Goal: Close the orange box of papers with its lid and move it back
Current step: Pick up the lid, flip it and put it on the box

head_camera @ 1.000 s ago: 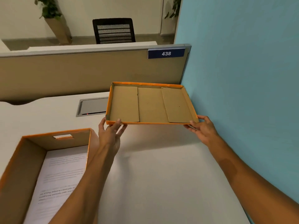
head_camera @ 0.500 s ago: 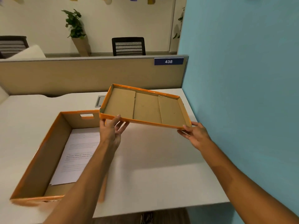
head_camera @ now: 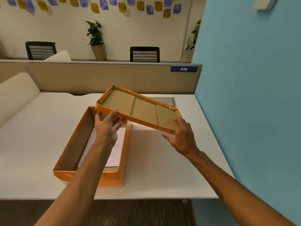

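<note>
Both forearms bare, reaching forward. Left hand (head_camera: 106, 126) raised, fingers (head_camera: 112, 115) curled up around the lid (head_camera: 143, 110) at its near-left edge. Right hand (head_camera: 183, 136) pinches the near-right corner (thumb on top, other fingers splayed beneath).

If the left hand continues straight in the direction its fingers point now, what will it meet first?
The left hand already touches the lid at its near-left rim. Beyond that, probably the orange box's far wall, though depth is unclear.
</note>
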The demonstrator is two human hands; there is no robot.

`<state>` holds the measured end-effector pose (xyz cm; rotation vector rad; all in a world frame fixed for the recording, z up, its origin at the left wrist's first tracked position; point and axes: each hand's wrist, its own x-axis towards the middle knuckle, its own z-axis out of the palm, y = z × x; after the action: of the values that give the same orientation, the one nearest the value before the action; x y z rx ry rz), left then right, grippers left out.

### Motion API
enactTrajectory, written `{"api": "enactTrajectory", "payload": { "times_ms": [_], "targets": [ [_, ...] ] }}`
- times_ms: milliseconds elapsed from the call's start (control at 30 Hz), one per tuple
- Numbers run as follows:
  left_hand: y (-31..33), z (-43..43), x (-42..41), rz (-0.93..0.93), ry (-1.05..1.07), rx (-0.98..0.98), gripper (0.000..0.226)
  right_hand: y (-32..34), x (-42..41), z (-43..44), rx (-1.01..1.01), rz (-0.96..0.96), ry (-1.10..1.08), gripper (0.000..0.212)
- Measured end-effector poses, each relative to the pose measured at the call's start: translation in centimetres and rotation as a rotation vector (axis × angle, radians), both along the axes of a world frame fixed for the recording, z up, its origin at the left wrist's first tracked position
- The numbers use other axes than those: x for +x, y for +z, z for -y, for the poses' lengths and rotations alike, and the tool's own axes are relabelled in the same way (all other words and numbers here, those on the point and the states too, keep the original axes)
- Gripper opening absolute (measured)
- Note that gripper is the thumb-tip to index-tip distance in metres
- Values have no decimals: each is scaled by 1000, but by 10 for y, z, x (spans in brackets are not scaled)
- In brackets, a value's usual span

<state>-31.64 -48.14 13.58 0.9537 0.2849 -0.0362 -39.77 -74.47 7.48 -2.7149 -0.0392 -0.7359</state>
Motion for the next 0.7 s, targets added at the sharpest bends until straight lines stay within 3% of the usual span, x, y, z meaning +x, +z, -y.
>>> {"api": "enactTrajectory", "payload": {
  "times_ms": [267, 433, 567, 700],
  "targets": [
    [37, -75, 0, 65, -41, 85, 68, 14, -2, -97, -5, 238, 11, 27],
    [72, -113, 5, 197, -103, 183, 67, 23, -1, -149, 34, 309, -57, 35],
    [83, -136, 11, 305, -272, 319, 64, 38, -5, -179, 235, 313, -108, 29],
    [61, -155, 9, 289, -415, 476, 65, 62, -9, -193, 383, 286, -138, 32]
  ]
}}
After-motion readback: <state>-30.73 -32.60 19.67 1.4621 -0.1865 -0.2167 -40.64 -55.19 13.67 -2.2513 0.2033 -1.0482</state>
